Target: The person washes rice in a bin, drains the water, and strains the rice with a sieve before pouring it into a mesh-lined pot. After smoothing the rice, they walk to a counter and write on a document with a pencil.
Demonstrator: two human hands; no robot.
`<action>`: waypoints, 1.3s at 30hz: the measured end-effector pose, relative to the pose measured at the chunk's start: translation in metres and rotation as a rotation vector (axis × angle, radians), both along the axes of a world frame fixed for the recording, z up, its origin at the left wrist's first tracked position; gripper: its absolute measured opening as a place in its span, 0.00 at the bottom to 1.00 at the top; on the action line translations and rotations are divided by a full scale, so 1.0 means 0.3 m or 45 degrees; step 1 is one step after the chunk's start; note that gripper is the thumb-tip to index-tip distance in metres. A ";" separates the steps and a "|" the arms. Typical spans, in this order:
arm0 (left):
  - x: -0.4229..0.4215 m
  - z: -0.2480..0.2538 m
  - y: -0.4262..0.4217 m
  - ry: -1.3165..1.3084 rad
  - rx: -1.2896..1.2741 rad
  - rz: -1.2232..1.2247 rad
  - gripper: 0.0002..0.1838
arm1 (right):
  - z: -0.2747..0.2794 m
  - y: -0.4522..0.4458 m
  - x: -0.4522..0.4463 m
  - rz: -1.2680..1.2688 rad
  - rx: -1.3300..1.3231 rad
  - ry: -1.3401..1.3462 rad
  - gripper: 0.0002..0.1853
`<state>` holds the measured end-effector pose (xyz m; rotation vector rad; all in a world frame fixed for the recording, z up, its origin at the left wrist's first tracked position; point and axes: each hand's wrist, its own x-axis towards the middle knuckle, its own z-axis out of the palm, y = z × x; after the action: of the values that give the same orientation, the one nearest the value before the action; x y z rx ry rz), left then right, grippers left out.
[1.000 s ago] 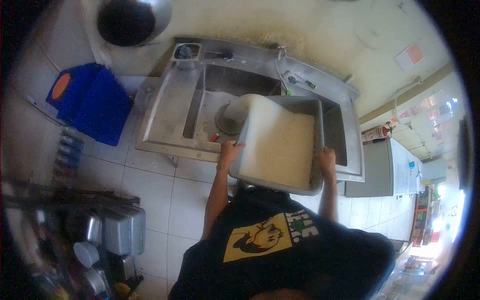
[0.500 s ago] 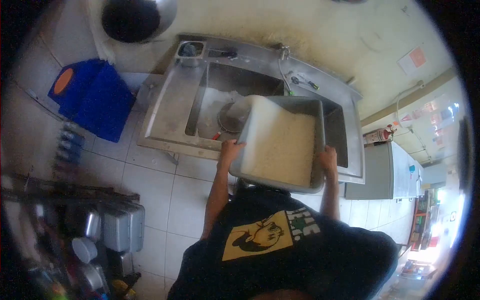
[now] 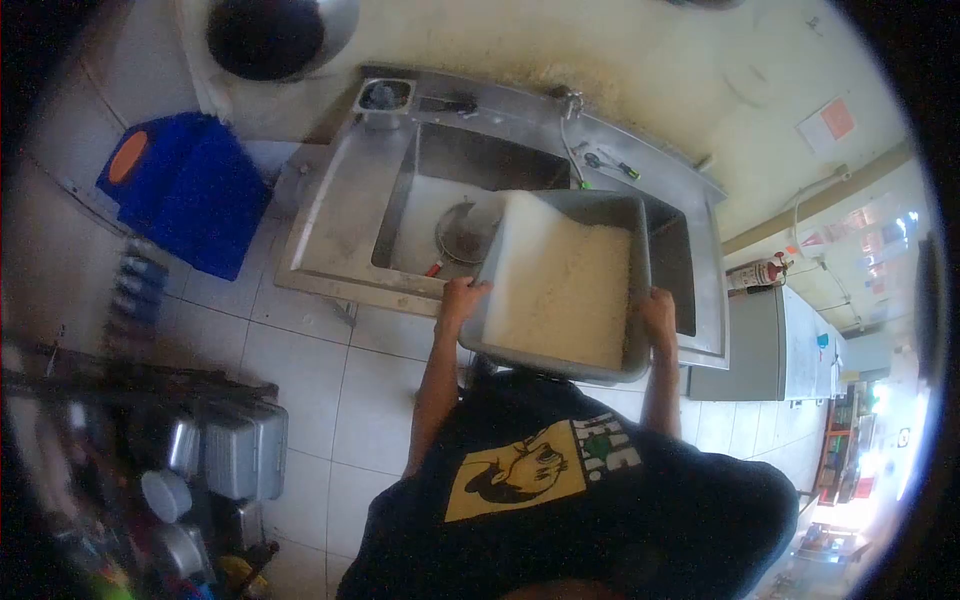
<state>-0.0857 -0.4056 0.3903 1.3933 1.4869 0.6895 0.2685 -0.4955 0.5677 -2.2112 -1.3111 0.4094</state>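
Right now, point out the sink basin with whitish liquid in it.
The left basin, with the red-handled strainer: whitish liquid spreads across it. The right basin shows none, though the grey tub hides part.

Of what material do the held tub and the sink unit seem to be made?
Tub: probably grey plastic with a matt finish, judging by its thick, rounded rim and even colour.
Sink unit: most likely stainless steel, dull and worn, judging by its grey metallic sheen.

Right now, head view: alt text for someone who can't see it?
A person's left hand and right hand hold a tilted gray tub of pale grains, whitish liquid spilling over its edge toward a red-handled strainer in a steel sink.
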 end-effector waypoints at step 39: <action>-0.034 0.072 -0.031 -0.075 -0.085 0.045 0.27 | 0.106 0.038 -0.103 0.050 -0.059 -0.070 0.16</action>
<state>-0.0958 -0.4149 0.4119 1.2888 1.4776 0.6913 0.2374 -0.4842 0.5996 -2.2528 -1.3887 0.4000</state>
